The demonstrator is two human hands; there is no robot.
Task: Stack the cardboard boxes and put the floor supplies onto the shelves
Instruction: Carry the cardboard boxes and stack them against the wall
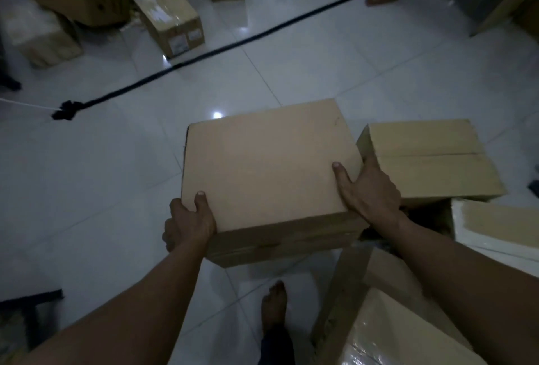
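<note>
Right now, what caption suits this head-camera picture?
Left hand and right hand grip a cardboard box, second box beside it, tiled floor beyond.

Cardboard box: plain brown, closed, level, held at its near corners by the left hand and right hand. Second box: closed, seam across top, just beside it on the right.

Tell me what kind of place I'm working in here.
Likely a storeroom or stockroom: taped cardboard boxes piled at the far side, a tiled floor, and the plain box gripped by the left hand and right hand.
</note>
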